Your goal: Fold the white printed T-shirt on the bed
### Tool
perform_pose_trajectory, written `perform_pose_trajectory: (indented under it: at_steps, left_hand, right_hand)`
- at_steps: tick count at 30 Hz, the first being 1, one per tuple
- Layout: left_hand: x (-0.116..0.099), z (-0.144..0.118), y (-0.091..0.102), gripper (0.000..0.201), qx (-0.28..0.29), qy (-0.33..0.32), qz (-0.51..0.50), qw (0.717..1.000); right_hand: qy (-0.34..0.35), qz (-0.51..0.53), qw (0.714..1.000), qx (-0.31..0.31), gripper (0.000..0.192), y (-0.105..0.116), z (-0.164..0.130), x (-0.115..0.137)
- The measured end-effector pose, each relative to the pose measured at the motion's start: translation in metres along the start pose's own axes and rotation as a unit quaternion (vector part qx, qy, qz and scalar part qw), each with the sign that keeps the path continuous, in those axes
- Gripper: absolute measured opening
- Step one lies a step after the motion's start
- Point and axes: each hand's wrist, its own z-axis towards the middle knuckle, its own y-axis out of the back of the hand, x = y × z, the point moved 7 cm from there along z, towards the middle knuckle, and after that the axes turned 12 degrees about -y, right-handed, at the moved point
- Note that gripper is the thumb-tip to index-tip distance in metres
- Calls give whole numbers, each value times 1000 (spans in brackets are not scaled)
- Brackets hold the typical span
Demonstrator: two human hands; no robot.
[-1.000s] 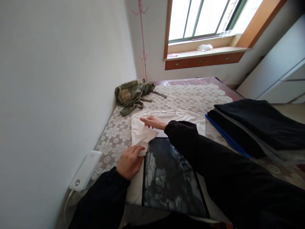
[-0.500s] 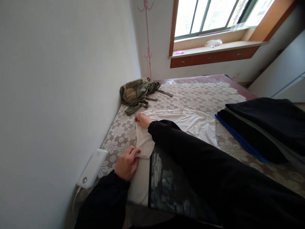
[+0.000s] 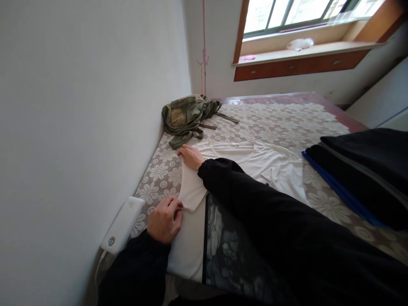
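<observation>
A white T-shirt [image 3: 277, 165] with a dark printed panel lies spread on the patterned cloth, its neckline toward the window. My left hand [image 3: 165, 219] pinches the lower corner of the near sleeve, fingers closed on the fabric. Farther up, my right hand [image 3: 191, 156] reaches across the shirt and grips the sleeve's upper edge near the shoulder, the fingertips partly hidden from me. My right forearm covers much of the shirt's middle and its print.
A white power bank [image 3: 123, 225] with a cable sits against the wall on the left. An olive backpack [image 3: 188, 117] rests at the far left corner. Folded dark clothes [image 3: 369, 170] are stacked on the right. The lace-patterned cloth [image 3: 264, 123] covers the surface under everything.
The left hand has drawn the sleeve's corner slightly left, stretching the sleeve edge. My right hand stays near the shoulder. The view has shifted a little.
</observation>
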Motion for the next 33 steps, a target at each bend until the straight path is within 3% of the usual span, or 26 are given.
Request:
perform_pose_trajectory:
  at_steps: [7, 12, 15, 19, 22, 25, 30, 33]
  left_hand:
    - [0, 5, 9, 12, 43, -6, 36, 998]
    - [-15, 25, 22, 18, 72, -51, 12, 996]
    - [-17, 55, 23, 23, 76, -72, -23, 994]
    - [-17, 111, 6, 31, 79, -108, -59, 989]
    - [-35, 155, -18, 34, 96, -147, -67, 982]
    - [-79, 192, -51, 34, 127, -204, -84, 967]
    - [-166, 251, -103, 37, 133, -264, -113, 949]
    - [-200, 286, -125, 42, 129, -282, -122, 943]
  right_hand:
    - [10, -50, 999, 12, 28, 10, -7, 11]
    - [42, -65, 996, 32, 34, 60, -47, 3]
    - [18, -89, 996, 10, 29, 115, -83, -48]
    - [-182, -161, 969, -46, 34, 195, -133, -165]
    - [-282, -189, 939, -56, 31, 227, -175, -227]
    - [-278, -171, 943, -64, 27, 227, -208, -244]
    - [-133, -133, 981, -40, 30, 198, -233, -226]
    - [-81, -141, 986, -16, 28, 185, -237, -216]
